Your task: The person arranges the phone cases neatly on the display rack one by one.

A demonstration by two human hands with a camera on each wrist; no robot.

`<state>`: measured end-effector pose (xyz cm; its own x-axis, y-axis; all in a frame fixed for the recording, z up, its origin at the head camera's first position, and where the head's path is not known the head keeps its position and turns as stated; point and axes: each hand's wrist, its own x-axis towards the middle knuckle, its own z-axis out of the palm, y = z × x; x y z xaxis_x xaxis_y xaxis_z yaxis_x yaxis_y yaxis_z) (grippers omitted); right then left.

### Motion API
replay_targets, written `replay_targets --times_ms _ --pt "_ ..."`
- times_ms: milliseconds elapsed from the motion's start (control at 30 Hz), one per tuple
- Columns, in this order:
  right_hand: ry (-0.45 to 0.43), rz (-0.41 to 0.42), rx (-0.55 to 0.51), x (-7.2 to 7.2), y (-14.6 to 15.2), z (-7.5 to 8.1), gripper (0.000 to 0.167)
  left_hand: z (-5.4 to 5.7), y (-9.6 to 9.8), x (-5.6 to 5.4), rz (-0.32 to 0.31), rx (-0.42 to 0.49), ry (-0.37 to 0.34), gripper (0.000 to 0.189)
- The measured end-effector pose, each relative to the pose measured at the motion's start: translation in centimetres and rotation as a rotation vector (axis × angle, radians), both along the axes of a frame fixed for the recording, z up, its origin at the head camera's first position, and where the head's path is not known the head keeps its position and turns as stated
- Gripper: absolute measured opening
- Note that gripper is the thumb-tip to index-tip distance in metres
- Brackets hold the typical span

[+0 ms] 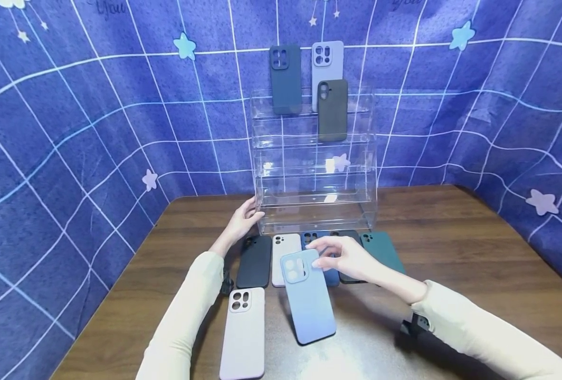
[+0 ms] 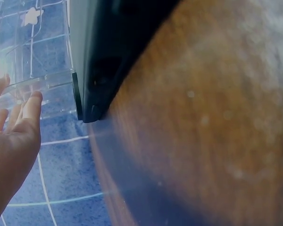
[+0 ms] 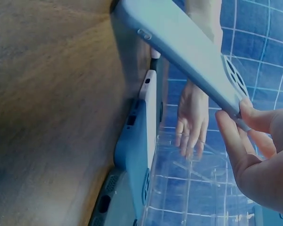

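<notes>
My right hand [image 1: 347, 258] pinches a light blue phone case [image 1: 309, 301] by its top corner, thumb on one face and fingers on the other. The case leans, its camera end raised and its lower end close to the table. In the right wrist view, the pinched case [image 3: 179, 47] slants above the row of other cases. My left hand [image 1: 240, 224] is at the lower left side of a clear tiered display stand [image 1: 314, 214]. Its fairly straight fingers [image 2: 34, 106] touch the clear plastic in the left wrist view.
Before the stand lie a black case [image 1: 254, 264], a white case [image 1: 279, 269], a blue case [image 1: 332, 278], another dark case [image 1: 352, 277] and a green case [image 1: 382, 250]. A pale pink case [image 1: 244, 338] lies nearer. The stand's upper tiers hold dark blue [image 1: 286, 89], lavender [image 1: 335, 63] and blackish [image 1: 333, 113] cases.
</notes>
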<state>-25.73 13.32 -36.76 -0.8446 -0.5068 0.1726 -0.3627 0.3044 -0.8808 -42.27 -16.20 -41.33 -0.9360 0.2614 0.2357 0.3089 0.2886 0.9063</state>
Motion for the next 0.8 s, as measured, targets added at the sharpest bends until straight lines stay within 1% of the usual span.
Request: replay_targets --times_ms 100,200,300,400,467,533,567,667,733,767,800 --pt "-0.027 -0.013 -0.03 -0.1 0.2 0.3 0.036 -0.1 0.0 -0.1 -0.017 0.017 0.004 0.062" --pt "-0.018 -0.017 -0.038 -0.3 0.3 0.5 0.035 -0.2 0.0 -0.1 -0.01 0.009 0.001 0.063" --pt "0.014 -0.009 -0.025 -0.5 0.4 1.0 0.033 -0.1 -0.1 -0.1 0.003 -0.002 -0.01 0.064" --pt "0.043 -0.014 -0.011 -0.5 0.6 1.6 0.031 0.1 -0.1 -0.2 -0.006 0.003 -0.02 0.065" --pt "0.067 -0.016 -0.015 -0.6 0.7 2.1 0.031 0.5 -0.1 0.0 -0.017 0.017 -0.034 0.065" --pt "0.071 -0.031 -0.016 -0.6 0.8 2.6 0.031 1.1 0.0 0.5 -0.035 0.026 -0.039 0.065" --pt "0.072 -0.036 -0.018 -0.6 0.9 2.9 0.032 1.1 0.0 0.5 -0.036 0.029 -0.038 0.065" --pt "0.069 -0.058 -0.02 -0.7 1.1 3.7 0.034 0.9 0.0 0.4 -0.028 0.018 -0.023 0.064" --pt "0.071 -0.073 -0.026 -0.8 1.2 4.1 0.035 0.3 -0.1 0.1 -0.015 0.014 -0.01 0.064" --pt "0.087 -0.082 -0.023 -1.0 1.3 4.2 0.036 -0.2 -0.2 -0.3 -0.009 0.014 -0.004 0.063" --pt "0.102 -0.093 -0.02 -1.1 1.3 4.4 0.036 -0.2 -0.2 -0.2 -0.01 0.012 0.0 0.063"
